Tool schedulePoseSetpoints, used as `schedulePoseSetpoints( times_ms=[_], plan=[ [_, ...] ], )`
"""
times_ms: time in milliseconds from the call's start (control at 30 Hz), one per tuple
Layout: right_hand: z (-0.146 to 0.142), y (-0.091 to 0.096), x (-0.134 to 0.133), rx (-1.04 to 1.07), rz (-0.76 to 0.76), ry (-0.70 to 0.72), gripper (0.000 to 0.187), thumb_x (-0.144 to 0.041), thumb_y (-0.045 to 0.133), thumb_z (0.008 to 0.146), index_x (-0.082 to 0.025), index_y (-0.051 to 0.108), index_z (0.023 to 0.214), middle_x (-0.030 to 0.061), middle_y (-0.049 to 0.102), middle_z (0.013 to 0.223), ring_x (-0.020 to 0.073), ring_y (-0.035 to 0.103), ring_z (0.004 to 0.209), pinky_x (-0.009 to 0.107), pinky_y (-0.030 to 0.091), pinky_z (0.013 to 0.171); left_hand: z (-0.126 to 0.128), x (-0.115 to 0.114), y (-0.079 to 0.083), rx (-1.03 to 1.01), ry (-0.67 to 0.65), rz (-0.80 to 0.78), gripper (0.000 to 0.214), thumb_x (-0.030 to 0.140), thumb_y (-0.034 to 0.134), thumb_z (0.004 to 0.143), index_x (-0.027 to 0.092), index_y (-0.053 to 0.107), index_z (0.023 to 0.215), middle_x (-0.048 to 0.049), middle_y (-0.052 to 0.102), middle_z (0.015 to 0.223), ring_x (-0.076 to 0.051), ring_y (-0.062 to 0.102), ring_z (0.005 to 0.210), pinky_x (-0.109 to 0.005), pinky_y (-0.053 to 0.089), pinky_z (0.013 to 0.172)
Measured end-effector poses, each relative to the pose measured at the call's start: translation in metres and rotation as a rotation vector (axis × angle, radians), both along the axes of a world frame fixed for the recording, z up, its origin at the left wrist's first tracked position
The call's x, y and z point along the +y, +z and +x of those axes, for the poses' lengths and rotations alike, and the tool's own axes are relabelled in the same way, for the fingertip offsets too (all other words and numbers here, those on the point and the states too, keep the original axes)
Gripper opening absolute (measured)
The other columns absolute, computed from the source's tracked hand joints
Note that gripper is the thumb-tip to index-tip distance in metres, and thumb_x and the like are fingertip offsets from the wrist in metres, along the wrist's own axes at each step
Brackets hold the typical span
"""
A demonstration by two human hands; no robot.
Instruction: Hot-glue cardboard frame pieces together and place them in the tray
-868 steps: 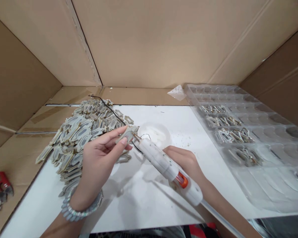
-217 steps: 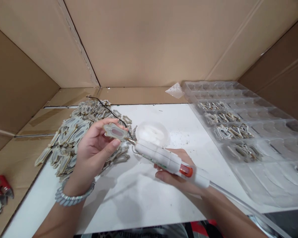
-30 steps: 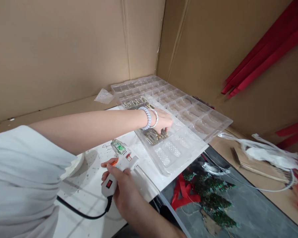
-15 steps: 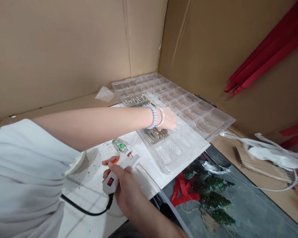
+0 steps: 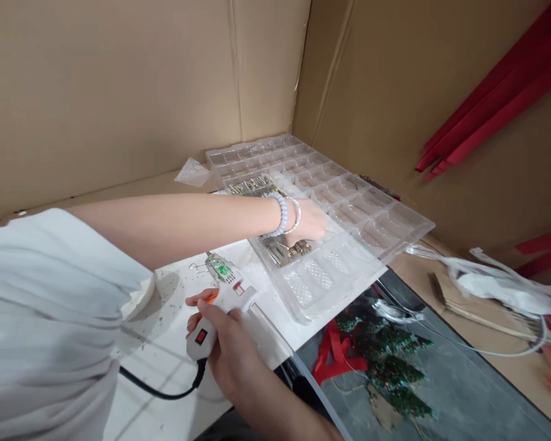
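Note:
My left hand [image 5: 307, 223] reaches across to the clear plastic compartment tray [image 5: 395, 236]. Its fingers curl down onto a stack of small ornate pieces [image 5: 284, 250] in one compartment; what they grip is hidden. Two bead bracelets sit on that wrist. My right hand [image 5: 224, 343] is wrapped round the handle of a white glue gun [image 5: 220, 293], which rests low over the white board [image 5: 165, 355] with its nozzle pointing away from me. A black cord trails from the gun's handle.
More ornate pieces [image 5: 252, 184] fill compartments at the tray's far end. Cardboard walls [image 5: 119, 92] enclose the bench. Red strips [image 5: 487, 86] lean at the right. Below the bench edge lie red ribbon and green glitter trees [image 5: 386, 367], plus white plastic scraps [image 5: 500, 288].
In the last second my left hand stays on the stack in the tray, shifting only slightly. The glue gun and right hand hardly move. Earlier I held a piece to the gun's nozzle.

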State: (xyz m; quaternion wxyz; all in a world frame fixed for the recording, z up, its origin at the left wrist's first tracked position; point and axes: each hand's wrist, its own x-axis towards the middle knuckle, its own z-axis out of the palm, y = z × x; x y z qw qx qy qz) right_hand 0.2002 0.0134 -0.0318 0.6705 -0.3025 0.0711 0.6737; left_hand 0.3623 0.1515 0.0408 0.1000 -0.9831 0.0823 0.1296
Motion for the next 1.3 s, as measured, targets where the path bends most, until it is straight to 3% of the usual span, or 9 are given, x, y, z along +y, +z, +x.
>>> schedulePoseSetpoints(
  times_ms=[133,333,667,1000,1300],
  plan=[
    [0.0,-0.002,0.002,0.02,-0.008,-0.002,0.028,-0.028,0.085,0.052,-0.018,0.069,0.073,0.0017,0.073,0.081,0.0086,0.056,0.055,0.022,0.041,0.055,-0.006,-0.003,0.008,0.2,-0.105,0.165,0.032,0.037,0.063,0.093,0.015,0.062,0.116,-0.0095,0.063,0.119,-0.022,0.063,0.105,-0.044,0.055,0.091],
    [0.003,-0.005,0.001,0.013,-0.007,0.02,0.027,-0.03,0.085,0.053,-0.019,0.069,0.073,0.0015,0.073,0.084,0.0084,0.056,0.056,0.021,0.041,0.055,-0.007,-0.003,0.01,0.25,-0.155,0.255,0.031,0.038,0.062,0.092,0.015,0.063,0.113,-0.0092,0.064,0.117,-0.022,0.062,0.108,-0.046,0.053,0.095],
    [-0.002,-0.009,-0.003,-0.018,0.022,0.033,0.019,-0.03,0.081,0.061,-0.019,0.072,0.074,0.0019,0.069,0.076,0.01,0.053,0.057,0.023,0.038,0.054,-0.009,-0.002,0.011,0.22,-0.165,0.194,0.026,0.037,0.064,0.091,0.015,0.065,0.104,-0.0082,0.066,0.112,-0.022,0.062,0.106,-0.046,0.051,0.096],
    [0.003,-0.004,-0.002,-0.012,0.003,0.034,0.027,-0.033,0.084,0.056,-0.019,0.069,0.073,0.0019,0.07,0.08,0.0092,0.054,0.056,0.022,0.038,0.055,-0.011,0.003,0.012,0.111,-0.154,0.09,0.015,0.027,0.071,0.083,0.014,0.067,0.087,-0.0046,0.068,0.094,-0.02,0.063,0.096,-0.043,0.049,0.093],
    [0.004,-0.01,-0.002,-0.022,-0.01,0.04,0.027,-0.034,0.085,0.056,-0.019,0.071,0.074,0.0009,0.068,0.076,0.0094,0.054,0.058,0.022,0.038,0.055,-0.009,0.003,0.016,0.002,-0.094,0.022,0.016,0.016,0.07,0.061,0.023,0.074,0.075,-0.0085,0.07,0.076,-0.028,0.062,0.086,-0.038,0.041,0.077]
  ],
)
